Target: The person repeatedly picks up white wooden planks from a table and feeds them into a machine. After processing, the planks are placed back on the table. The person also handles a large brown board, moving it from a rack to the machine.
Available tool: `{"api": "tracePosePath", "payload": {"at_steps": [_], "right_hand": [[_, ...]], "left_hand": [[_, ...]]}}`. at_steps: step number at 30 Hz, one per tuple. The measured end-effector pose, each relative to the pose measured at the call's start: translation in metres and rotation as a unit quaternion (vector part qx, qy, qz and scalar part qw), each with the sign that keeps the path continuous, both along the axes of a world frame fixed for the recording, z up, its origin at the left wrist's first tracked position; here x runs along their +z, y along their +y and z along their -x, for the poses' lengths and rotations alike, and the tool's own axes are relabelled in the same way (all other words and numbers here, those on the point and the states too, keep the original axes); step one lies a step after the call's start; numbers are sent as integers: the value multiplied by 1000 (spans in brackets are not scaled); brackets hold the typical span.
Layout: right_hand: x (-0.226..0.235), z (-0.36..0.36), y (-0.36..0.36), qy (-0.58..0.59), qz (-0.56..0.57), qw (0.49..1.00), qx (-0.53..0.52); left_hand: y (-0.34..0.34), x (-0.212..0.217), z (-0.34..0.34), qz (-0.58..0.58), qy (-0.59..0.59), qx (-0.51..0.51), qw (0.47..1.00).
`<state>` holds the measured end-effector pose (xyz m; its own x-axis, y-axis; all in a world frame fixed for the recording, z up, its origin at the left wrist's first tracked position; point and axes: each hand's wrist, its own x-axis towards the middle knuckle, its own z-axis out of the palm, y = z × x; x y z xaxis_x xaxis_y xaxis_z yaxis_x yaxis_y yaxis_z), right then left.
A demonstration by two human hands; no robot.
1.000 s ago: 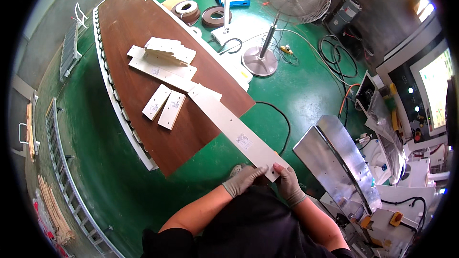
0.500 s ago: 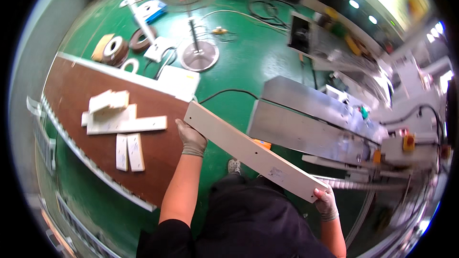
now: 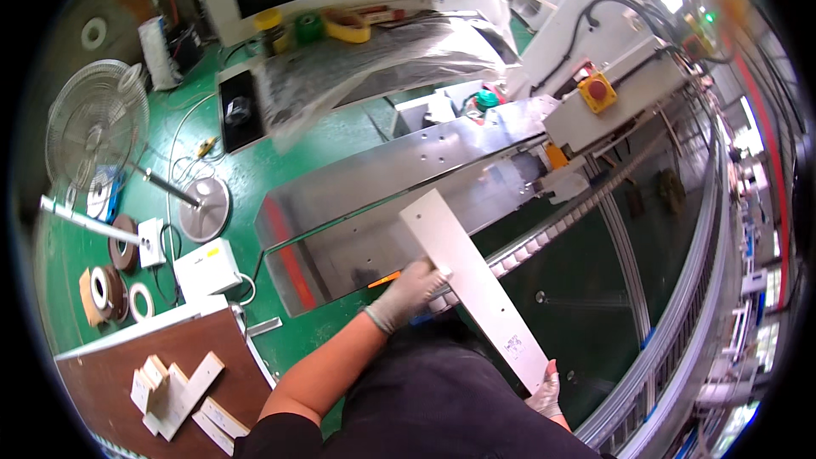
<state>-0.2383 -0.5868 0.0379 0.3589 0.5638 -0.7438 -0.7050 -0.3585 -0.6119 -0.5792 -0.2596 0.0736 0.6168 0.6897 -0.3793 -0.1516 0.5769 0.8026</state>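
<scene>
A long white board (image 3: 473,282) with small drilled holes and a printed label near its lower end lies slantwise in front of me. My left hand (image 3: 406,294), in a pale glove, is closed on its left edge, above the middle. At the lower right end my right hand (image 3: 546,393), also gloved, grips the board, thumb on the top face; its other fingers are mostly hidden. The board's far end overlaps the metal machine table (image 3: 374,242) in view; whether it touches cannot be told.
A row of white rollers (image 3: 535,246) runs along the table's near side. A yellow box with a red button (image 3: 597,92) sits on the machine. At lower left, several white pieces (image 3: 183,404) lie on a brown-topped table (image 3: 93,374). A fan (image 3: 98,132) stands on the green floor.
My view has turned right toward the machine. The board has swung from over the floor to the metal table and rollers. Both hands still hold it; the left now grips farther down its edge.
</scene>
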Motion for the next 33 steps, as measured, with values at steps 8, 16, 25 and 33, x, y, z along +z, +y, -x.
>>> {"api": "tracePosePath", "payload": {"at_steps": [8, 16, 25, 33], "right_hand": [[-8, 4, 24, 63, 8, 993, -96], [44, -17, 110, -27, 45, 999, -15], [-11, -131, 105, 19, 44, 998, -45], [-15, -212, 131, -21, 19, 999, -39]], "left_hand": [[23, -43, -114, 99, -16, 95, 990], [36, -80, -160, -80, 200, 227, 950], [71, -65, -242, -86, 197, 257, 942], [106, -68, -318, 6, 84, 260, 962]]}}
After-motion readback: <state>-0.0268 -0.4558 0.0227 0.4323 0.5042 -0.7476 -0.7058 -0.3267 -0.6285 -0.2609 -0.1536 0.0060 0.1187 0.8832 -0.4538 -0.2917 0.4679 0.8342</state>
